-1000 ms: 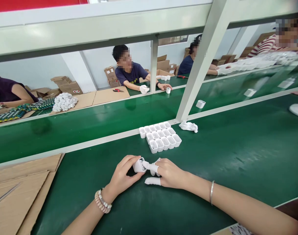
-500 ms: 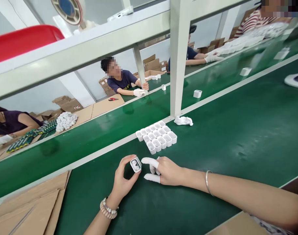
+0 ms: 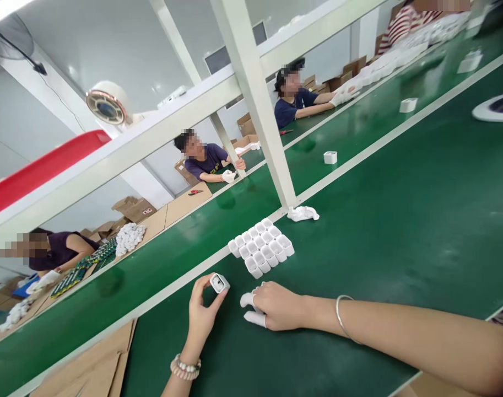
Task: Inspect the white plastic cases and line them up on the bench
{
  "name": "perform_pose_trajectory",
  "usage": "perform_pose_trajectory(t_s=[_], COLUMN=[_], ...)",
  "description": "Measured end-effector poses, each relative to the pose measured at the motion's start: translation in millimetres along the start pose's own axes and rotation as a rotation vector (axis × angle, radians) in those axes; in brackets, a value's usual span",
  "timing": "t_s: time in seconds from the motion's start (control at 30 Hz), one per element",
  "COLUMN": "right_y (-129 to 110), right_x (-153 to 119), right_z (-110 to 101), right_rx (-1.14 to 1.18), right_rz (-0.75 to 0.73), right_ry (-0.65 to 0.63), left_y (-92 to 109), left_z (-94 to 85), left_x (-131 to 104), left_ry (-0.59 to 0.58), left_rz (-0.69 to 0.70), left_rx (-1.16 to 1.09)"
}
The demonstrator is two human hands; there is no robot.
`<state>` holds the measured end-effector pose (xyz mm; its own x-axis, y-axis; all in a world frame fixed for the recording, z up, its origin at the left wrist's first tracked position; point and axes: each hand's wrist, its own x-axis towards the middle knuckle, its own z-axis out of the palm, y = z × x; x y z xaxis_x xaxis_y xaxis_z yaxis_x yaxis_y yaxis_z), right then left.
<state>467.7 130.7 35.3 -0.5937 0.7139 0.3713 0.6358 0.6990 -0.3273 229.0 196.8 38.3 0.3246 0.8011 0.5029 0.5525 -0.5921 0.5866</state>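
1. The left hand (image 3: 204, 314) is gripping a small white box (image 3: 220, 283) between its thumb and fingers.
2. That box is tilting, its open end facing the camera; something is showing inside, too small to make out. I cannot tell whether the box is touching the green table (image 3: 379, 237).
3. The right hand (image 3: 276, 306), wearing white finger covers (image 3: 254, 318), is hovering just beside the box, apart from it. Its thumb and forefinger are standing apart, leaving a gap; its other fingers are hiding mostly from view.
4. Rows of white boxes (image 3: 261, 248) are standing close together beyond both hands.
5. A crumpled white cloth (image 3: 303, 213) is lying near them, by the foot of a post (image 3: 271, 127).
6. Cardboard sheets (image 3: 86, 364) are lying at the lower left.
7. Another white box (image 3: 330, 157) is resting on the green belt (image 3: 201, 231) beyond the table.
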Motion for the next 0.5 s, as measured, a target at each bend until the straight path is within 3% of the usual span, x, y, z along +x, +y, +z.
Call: perform_pose_trajectory(t_s=[0.13,0.27,0.37,0.5], right_y=[3,4,4,-2], right_x=[-1,-1,-1,-1], right_z=[0,3,4,2], right_rx=[0.013,0.028,-0.003,-0.035], right_rz=[-0.014,-0.006,0.007,0.11], right_ry=[-0.011,-0.006,0.013,0.014], left_y=[-32,-43,-28,2], left_z=[-5.5,3.0,16.1,28.6], left_x=[52,85,79,45], left_ry=[-0.031,0.111,0.172,0.132], left_rz=[-0.087,-0.086,0.0,0.368], left_rx=[-0.015,0.049,0.101,0.319])
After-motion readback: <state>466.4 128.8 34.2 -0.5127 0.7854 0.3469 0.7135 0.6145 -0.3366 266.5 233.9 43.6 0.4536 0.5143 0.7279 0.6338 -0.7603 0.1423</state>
